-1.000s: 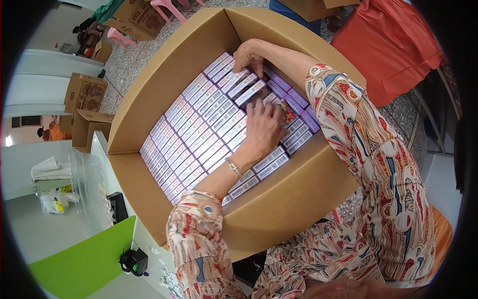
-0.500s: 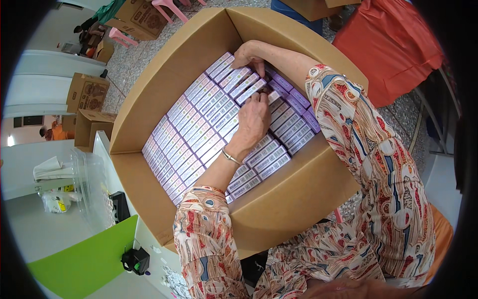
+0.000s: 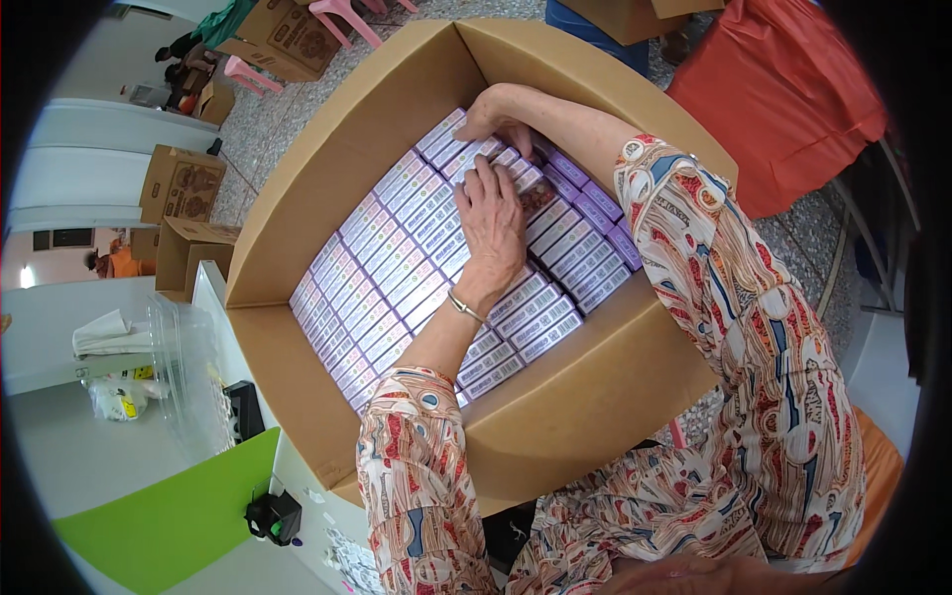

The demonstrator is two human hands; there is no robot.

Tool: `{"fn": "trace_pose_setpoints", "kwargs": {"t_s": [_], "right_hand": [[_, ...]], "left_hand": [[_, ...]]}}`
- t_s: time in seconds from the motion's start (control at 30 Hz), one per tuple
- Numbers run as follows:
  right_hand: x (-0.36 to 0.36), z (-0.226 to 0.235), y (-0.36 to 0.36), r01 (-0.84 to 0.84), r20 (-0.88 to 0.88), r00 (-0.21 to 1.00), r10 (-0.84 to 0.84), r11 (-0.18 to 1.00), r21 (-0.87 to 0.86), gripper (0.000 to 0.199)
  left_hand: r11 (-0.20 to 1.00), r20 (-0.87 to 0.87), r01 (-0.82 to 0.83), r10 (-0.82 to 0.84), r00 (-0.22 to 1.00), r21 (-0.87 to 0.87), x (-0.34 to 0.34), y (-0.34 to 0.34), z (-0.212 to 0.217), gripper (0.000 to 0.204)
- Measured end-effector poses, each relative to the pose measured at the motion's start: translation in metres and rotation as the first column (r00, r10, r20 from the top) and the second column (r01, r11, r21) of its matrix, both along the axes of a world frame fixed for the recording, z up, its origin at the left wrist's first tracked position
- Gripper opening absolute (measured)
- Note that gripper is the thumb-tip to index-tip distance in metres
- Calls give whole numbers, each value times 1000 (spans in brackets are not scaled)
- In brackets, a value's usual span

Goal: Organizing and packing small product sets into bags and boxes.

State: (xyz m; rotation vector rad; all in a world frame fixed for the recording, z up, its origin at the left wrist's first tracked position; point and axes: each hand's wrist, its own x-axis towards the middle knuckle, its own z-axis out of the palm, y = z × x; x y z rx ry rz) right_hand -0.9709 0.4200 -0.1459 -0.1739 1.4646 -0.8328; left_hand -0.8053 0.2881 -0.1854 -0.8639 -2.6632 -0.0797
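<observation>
A large cardboard carton point(image 3: 585, 397) stands open before me, packed with rows of slim white-and-purple boxes point(image 3: 397, 253). My left hand point(image 3: 493, 223) lies palm down on the packed boxes, fingers stretched out and fingertips on the tops of a few at the far side. At the far inner corner, my right hand point(image 3: 499, 111) bends over the ends of that same group, fingers curled down around them; its fingertips are partly hidden. Right of my left fingers a dark gap point(image 3: 538, 201) shows in the rows. Purple boxes point(image 3: 595, 203) lie along the right wall.
A red plastic sheet point(image 3: 773, 109) hangs at the right beyond the carton. On the left are a white table with a green panel point(image 3: 178, 516), a clear plastic tray point(image 3: 183, 367) and a black holder point(image 3: 273, 516). Other cartons point(image 3: 183, 183) and pink stools point(image 3: 347, 20) stand farther off.
My left hand has moved away from me and slightly left, its bent fingers now laid out over the boxes. A box it was touching beside the gap has shifted. My right hand stays nearly in place.
</observation>
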Motion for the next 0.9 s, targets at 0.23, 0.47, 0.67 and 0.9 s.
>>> {"fn": "trace_pose_setpoints", "kwargs": {"t_s": [0.23, 0.47, 0.67, 0.9], "right_hand": [[-8, -14, 29, 45, -232, 973, 3, 978, 203, 75], [25, 28, 3, 378, -529, 817, -229, 906, 191, 67], [13, 3, 4, 226, -737, 667, 114, 911, 346, 39], [16, 12, 5, 250, -596, 803, 27, 892, 376, 51]], "left_hand": [[993, 68, 106, -110, 992, 62, 0, 15, 5, 67], [998, 109, 33, -27, 994, -61, -8, -5, 8, 89], [999, 229, 44, -42, 973, -5, -17, 12, 39, 102], [985, 166, 137, -119, 979, -108, -19, 5, 34, 89]]}}
